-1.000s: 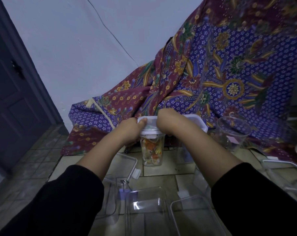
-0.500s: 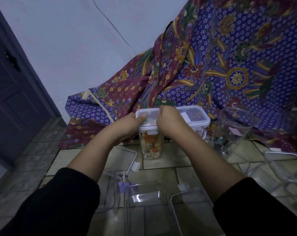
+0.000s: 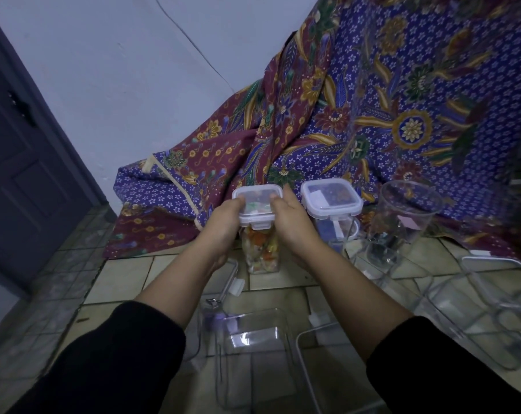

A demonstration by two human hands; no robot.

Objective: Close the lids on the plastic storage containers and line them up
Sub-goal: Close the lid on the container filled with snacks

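Observation:
A tall clear container (image 3: 260,252) holding colourful pieces stands upright on the tiled floor. Its pale lid (image 3: 257,201) sits on top. My left hand (image 3: 228,216) grips the lid's left side and my right hand (image 3: 289,219) grips its right side, thumbs on top. Just to the right stands a second tall container (image 3: 332,234) with its lid (image 3: 331,200) on. A round clear container (image 3: 399,225) without a lid stands further right. Open clear containers (image 3: 253,354) lie near me on the floor.
A patterned purple and maroon cloth (image 3: 372,115) drapes behind the containers. A dark door (image 3: 23,162) is at the left, a pale wall behind. More clear containers and lids (image 3: 492,309) crowd the floor at the right. A loose lid (image 3: 232,276) lies under my left wrist.
My hands have slid apart from over the lid to its two sides, uncovering its top. The camera has tipped down, so the second lidded container shows fully.

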